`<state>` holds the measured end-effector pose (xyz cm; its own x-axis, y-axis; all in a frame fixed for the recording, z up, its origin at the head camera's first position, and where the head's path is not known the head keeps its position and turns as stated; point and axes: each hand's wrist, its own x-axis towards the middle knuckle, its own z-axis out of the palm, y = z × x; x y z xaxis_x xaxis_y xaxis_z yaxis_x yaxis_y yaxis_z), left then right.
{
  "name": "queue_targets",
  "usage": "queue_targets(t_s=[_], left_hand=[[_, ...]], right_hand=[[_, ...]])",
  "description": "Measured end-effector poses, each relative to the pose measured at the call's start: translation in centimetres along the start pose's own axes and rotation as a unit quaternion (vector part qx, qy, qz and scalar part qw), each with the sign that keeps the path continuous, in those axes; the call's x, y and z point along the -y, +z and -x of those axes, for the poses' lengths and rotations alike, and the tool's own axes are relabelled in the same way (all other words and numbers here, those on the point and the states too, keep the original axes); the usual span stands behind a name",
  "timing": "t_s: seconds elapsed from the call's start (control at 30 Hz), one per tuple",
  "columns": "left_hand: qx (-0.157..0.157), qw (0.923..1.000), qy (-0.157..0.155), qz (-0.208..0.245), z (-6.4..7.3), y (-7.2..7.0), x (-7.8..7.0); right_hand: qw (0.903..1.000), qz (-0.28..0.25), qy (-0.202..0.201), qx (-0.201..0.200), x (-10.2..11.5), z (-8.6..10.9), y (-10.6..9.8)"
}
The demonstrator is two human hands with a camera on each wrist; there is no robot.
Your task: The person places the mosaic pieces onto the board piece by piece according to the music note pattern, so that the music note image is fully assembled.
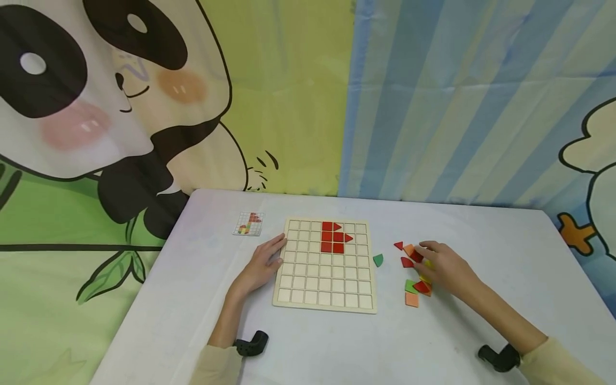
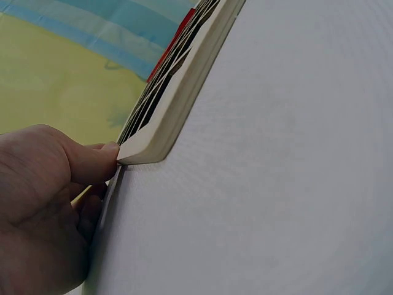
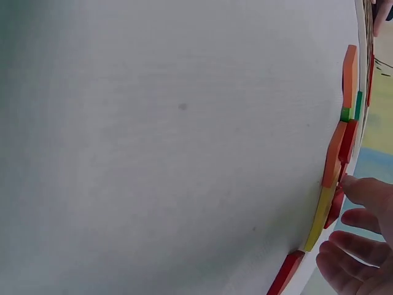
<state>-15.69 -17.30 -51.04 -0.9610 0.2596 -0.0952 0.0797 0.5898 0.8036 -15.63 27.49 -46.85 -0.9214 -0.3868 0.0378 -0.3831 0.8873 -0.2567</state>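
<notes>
A wooden grid board (image 1: 312, 278) lies on the table, with several red squares and two red pointed pieces (image 1: 348, 238) set in its upper cells. My left hand (image 1: 258, 266) rests at the board's left edge, fingers stretched along it. In the left wrist view the thumb (image 2: 92, 161) touches the board's rim (image 2: 161, 138). Over a loose heap of coloured pieces at the right, my right hand (image 1: 445, 267) reaches with thumb and index finger apart around red pieces (image 1: 416, 255). Its thumb (image 3: 365, 189) is right at a red piece in the right wrist view, beside a yellow piece (image 3: 317, 224).
A small pattern card (image 1: 248, 224) lies beyond the board's left side. A green quarter-round piece (image 1: 378, 260) sits just off its right edge. An orange square (image 1: 411, 299), a light green piece (image 1: 410, 286) and a red triangle (image 1: 399, 245) lie around the heap.
</notes>
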Motion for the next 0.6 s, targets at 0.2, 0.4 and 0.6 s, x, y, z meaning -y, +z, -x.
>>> queue_targets(t_s=[0.2, 0.4, 0.6], left_hand=[[-0.003, 1.0, -0.001, -0.002, 0.1, 0.19, 0.05], [-0.005, 1.0, -0.003, -0.004, 0.06, 0.14, 0.02], [-0.002, 1.0, -0.001, -0.004, 0.08, 0.05, -0.21]], right_hand=[[0.9997, -0.013, 0.011, 0.019, -0.28, -0.51, -0.09], [0.9996, -0.009, 0.003, 0.027, -0.38, -0.87, -0.13], [0.9996, -0.017, -0.006, 0.023, -0.99, -1.08, -0.36]])
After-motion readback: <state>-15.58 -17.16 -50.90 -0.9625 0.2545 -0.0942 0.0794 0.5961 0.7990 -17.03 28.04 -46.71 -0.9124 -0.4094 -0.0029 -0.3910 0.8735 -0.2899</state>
